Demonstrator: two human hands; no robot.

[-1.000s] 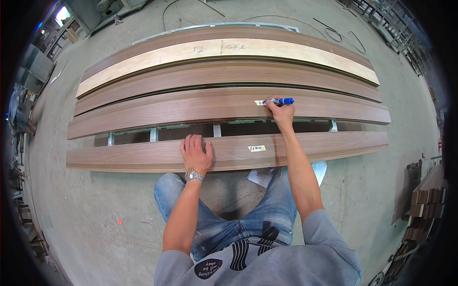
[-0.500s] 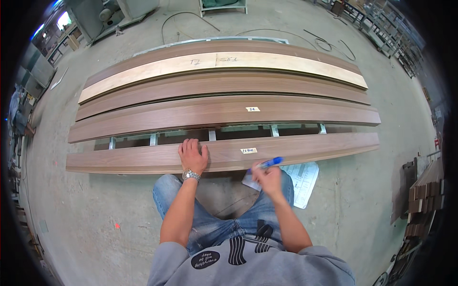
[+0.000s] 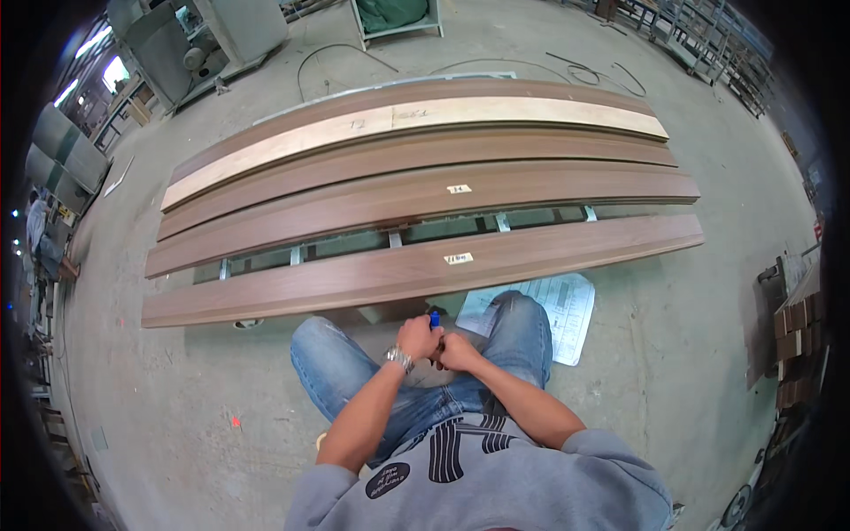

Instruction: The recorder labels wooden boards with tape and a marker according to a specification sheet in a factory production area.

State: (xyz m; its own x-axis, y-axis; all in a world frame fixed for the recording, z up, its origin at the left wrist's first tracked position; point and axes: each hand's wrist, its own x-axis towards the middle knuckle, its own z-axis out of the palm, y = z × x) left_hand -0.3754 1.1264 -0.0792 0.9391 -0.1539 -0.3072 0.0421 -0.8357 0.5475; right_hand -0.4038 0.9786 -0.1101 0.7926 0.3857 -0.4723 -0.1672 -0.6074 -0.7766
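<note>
My two hands meet between my knees, in front of the nearest board. My left hand (image 3: 418,338), with a metal watch at the wrist, is closed around a blue marker (image 3: 435,319); only its blue end pokes up. My right hand (image 3: 459,352) is closed against the marker's lower part, which the fingers mostly hide. Just beyond lies the nearest brown wood-grain board (image 3: 372,279), bearing a small pale label (image 3: 459,258). Printed paper sheets (image 3: 571,310) lie by my right knee, partly under the board.
Further brown boards (image 3: 522,188) lie parallel beyond a gap crossed by metal supports (image 3: 395,238); a pale strip (image 3: 301,133) tops the far one. Cables (image 3: 589,73) trail on the floor behind. Stacked brown profiles (image 3: 797,341) stand right; machinery (image 3: 168,53) stands far left.
My left hand has come off the nearest board and back toward my lap. My right hand has moved left with the marker, and the two hands now meet at it.
</note>
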